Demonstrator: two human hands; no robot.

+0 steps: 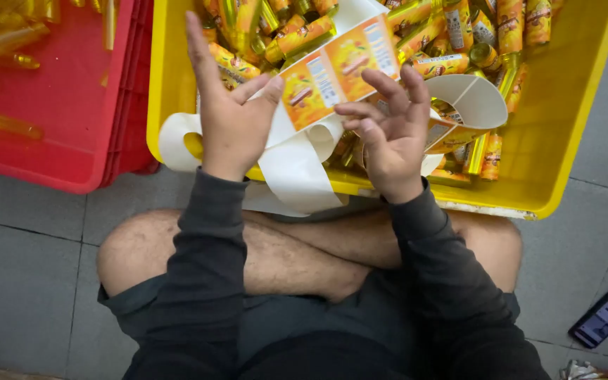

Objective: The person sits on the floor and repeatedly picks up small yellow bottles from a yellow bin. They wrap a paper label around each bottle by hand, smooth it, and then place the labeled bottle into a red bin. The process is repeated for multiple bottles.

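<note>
the strip of orange and yellow stickers (332, 70) runs long ways from lower left up to upper right, above the near edge of the yellow bin (571, 141). its white backing curls down in loops. the yellow bin is full of small bottles with stickers (452, 35). the red bin (65, 105) beside it holds bare golden bottles (5, 125). the left hand (230, 112) is open, its thumb touching the strip. the right hand (388, 134) has loosely bent fingers, just touching it.

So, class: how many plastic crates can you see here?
2: a red crate at the left, and a yellow crate beyond both hands. Others may lie out of frame.
</note>
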